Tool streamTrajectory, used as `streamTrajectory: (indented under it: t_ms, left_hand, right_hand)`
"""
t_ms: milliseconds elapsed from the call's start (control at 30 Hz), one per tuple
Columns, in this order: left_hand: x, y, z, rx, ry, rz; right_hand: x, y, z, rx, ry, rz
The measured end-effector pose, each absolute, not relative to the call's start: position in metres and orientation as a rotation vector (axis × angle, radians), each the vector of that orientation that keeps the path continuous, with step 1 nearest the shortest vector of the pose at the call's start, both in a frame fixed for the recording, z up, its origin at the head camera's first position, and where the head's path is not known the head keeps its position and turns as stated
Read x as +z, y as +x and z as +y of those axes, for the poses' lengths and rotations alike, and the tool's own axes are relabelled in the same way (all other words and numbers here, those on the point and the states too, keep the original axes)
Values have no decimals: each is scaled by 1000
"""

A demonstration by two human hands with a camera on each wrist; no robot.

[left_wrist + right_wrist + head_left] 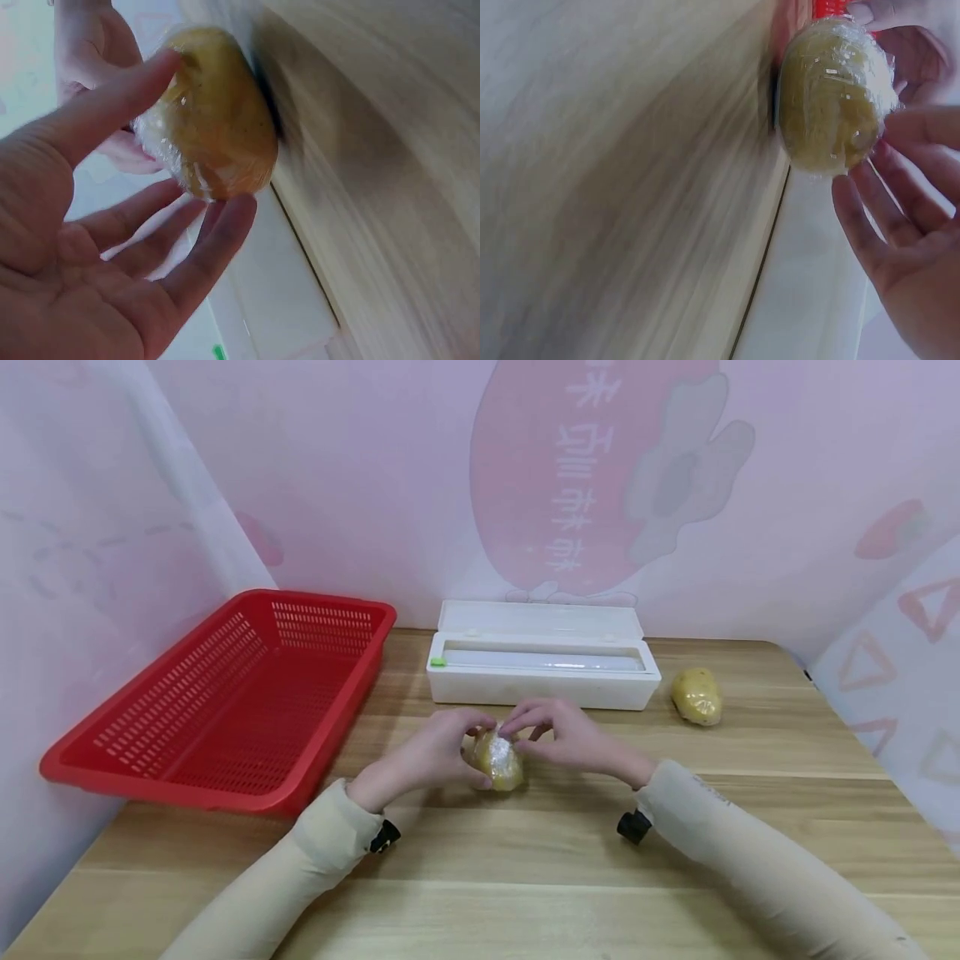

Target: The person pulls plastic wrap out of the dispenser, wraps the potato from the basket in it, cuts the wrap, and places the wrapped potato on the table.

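Observation:
A potato [500, 762] in shiny clear plastic wrap [840, 56] sits on the wooden table between both hands. My left hand [438, 752] grips it from the left, the thumb on its near side and the fingers round its far side. From the right, my right hand [562, 735] reaches in with bent fingers, its thumb and index fingertips close together at the wrap on the potato's top. In the left wrist view the potato [217, 112] shows smooth film on its lower side. Bunched film shows near the right thumb in the right wrist view.
A white cling film box [543, 685] with its lid up and a roll inside stands just behind the hands. A second potato [697, 697], with a glossy surface, lies right of it. At left is a red perforated basket [307, 777]. A printed curtain closes off the back.

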State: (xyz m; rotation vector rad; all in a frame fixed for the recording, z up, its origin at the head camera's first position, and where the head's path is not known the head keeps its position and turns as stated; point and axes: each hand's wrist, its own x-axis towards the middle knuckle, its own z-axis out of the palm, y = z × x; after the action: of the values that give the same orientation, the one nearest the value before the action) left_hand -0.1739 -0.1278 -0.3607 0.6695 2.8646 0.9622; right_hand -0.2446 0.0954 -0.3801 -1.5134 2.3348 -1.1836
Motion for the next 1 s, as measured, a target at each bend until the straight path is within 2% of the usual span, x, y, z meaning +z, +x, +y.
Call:
streamTrajectory:
  t_ms: [267,367,500,667,867,1000]
  left_hand:
    - [-362,-174,-132,969,636,2910]
    - [-363,-170,-136,896,769,2963]
    - [-366,-161,-139,671,995,3049]
    - [-367,-155,-140,542,1109,3107]
    - [-376,-153,-138,592,1099,3111]
    - [-381,-154,-136,651,1092,3126]
  right_hand:
    - [-379,-240,102,-1102,-1530,2306]
    - [-381,-238,103,-1078,-1555,2338]
    - [-386,-239,109,-992,-1722,2400]
    - [-388,-241,114,-923,-1895,2447]
    - [-388,-239,112,-872,-1840,2447]
    - [-391,-241,106,-949,-1700,2418]
